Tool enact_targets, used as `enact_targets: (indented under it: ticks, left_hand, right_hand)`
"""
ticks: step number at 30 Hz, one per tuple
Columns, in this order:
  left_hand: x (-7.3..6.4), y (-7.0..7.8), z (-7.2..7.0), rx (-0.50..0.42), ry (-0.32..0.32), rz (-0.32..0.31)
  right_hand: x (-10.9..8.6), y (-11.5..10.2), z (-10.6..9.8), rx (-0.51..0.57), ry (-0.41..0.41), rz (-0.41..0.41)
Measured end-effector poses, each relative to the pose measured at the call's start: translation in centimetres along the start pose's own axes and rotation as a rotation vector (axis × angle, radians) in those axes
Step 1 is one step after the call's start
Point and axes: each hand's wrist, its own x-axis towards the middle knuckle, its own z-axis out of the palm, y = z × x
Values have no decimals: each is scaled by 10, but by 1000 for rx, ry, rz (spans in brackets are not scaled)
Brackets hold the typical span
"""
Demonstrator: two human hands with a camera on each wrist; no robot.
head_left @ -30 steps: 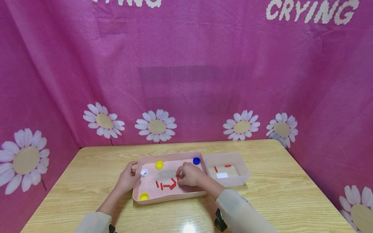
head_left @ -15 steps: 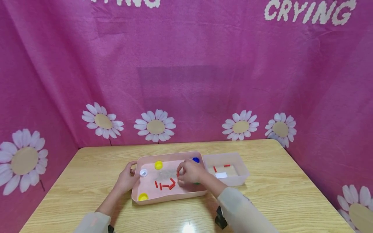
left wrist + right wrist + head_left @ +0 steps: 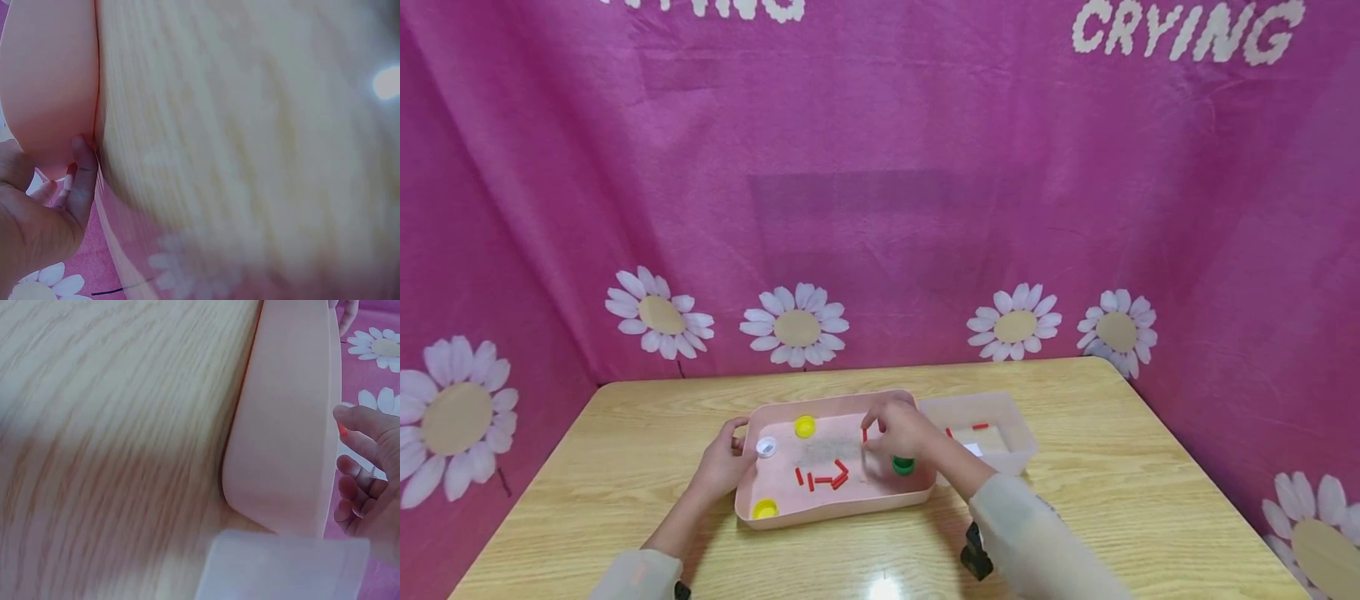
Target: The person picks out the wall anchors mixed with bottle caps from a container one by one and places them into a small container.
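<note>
My right hand (image 3: 901, 429) pinches a short red stick (image 3: 864, 434) between thumb and forefinger, above the right half of a shallow pink tray (image 3: 835, 506). In the right wrist view the stick's orange-red tip (image 3: 342, 429) shows between the fingertips. At the tray's left end my left hand (image 3: 724, 462) grips the wall, seen close up in the left wrist view with its fingers (image 3: 81, 181) curled at the corner. Several loose red sticks (image 3: 823, 480) lie mid-tray. Near the right hand sits a green round cap (image 3: 903, 467); a white cap (image 3: 766, 447) is close to the left hand.
Yellow caps (image 3: 805, 427) (image 3: 765, 509) sit at the tray's back and front left. A translucent box (image 3: 1017, 450) adjoins the tray's right end, holding red sticks (image 3: 981, 427) and a white card, partly hidden by the forearm. A pink flowered cloth (image 3: 880, 250) hangs behind the wooden table.
My right hand has lifted toward the back right with the red stick, uncovering the green cap and covering the blue one. The left hand keeps its grip on the tray.
</note>
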Motion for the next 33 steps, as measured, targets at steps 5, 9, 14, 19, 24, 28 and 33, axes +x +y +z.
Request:
enact_targets:
  ticks: [5, 9, 14, 19, 24, 28, 33]
  left_hand:
    - [0, -1, 0, 2, 4, -1]
    - [-1, -2, 1, 2, 2, -3]
    - [-1, -2, 1, 4, 4, 0]
    - [0, -3, 1, 25, 23, 36]
    - [1, -2, 0, 28, 23, 34]
    - [1, -1, -1, 26, 23, 38]
    - [0, -2, 0, 26, 23, 39]
  right_hand:
    - [-2, 2, -7, -19, 23, 3]
    - [-4, 2, -11, 12, 23, 23]
    - [-6, 1, -17, 11, 28, 26]
    - [-9, -3, -25, -23, 48, 3]
    - [-14, -3, -35, 6, 84, 20]
    - [-18, 1, -40, 12, 108, 33]
    - [-23, 6, -45, 26, 123, 34]
